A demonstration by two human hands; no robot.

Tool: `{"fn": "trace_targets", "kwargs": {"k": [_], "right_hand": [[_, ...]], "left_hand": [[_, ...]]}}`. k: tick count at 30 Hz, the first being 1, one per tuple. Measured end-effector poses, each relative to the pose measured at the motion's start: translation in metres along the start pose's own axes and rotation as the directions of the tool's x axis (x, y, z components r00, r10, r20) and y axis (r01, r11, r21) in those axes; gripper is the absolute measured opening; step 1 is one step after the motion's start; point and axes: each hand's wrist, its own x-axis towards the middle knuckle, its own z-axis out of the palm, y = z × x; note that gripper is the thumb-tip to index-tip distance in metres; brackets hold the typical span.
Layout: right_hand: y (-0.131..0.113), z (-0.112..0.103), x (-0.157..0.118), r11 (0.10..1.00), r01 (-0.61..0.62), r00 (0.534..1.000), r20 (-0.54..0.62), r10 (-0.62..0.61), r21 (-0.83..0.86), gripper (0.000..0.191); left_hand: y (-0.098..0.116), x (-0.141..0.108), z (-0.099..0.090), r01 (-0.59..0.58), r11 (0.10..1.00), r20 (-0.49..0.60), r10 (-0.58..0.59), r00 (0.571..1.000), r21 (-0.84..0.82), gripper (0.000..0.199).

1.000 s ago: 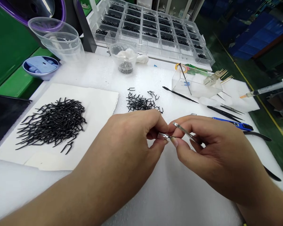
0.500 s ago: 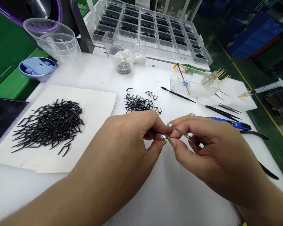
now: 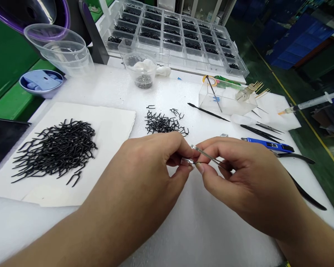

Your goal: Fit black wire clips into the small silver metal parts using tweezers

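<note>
Thumb and forefinger of my left hand (image 3: 147,174) pinch a small shiny block (image 3: 187,161), clear or metallic. My right hand (image 3: 239,178) is closed beside it, its fingertips almost touching the left ones. Between its thumb and forefinger is a thin dark wire-like piece (image 3: 199,162) whose tip meets the block. A slim rod with a clear, glassy end (image 3: 204,152) also lies across the right fingers; its far end is hidden in the hand. Just beyond the hands lies a small heap of black forked wire pieces (image 3: 163,123).
A larger heap of black forked pieces (image 3: 55,150) covers white paper (image 3: 115,118) at left. Behind stand a compartment tray (image 3: 203,55), clear cups (image 3: 69,55) and a cup of tiny grains (image 3: 143,81). Tweezers (image 3: 260,132), a blue-handled tool (image 3: 269,145) and a syringe (image 3: 308,104) lie right.
The whole view has shifted slightly, with everything a little further left. Both hands keep the same pinch on the same things.
</note>
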Motion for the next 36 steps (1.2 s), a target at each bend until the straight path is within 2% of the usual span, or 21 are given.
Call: {"fn": "trace_targets", "kwargs": {"k": [6, 36], "right_hand": [[-0.0017, -0.0017, -0.0024, 1.0, -0.025, 1.0, 0.011, 0.025, -0.002, 0.015], [-0.0032, -0.0006, -0.0025, 0.996, -0.075, 0.997, 0.01, 0.075, 0.056, 0.018]], "left_hand": [[0.0015, 0.0012, -0.001, 0.043, 0.999, 0.023, -0.042, 0.999, -0.032, 0.014], [0.0003, -0.0021, 0.0001, 0.044, 0.999, 0.026, -0.045, 0.999, 0.008, 0.008]]}}
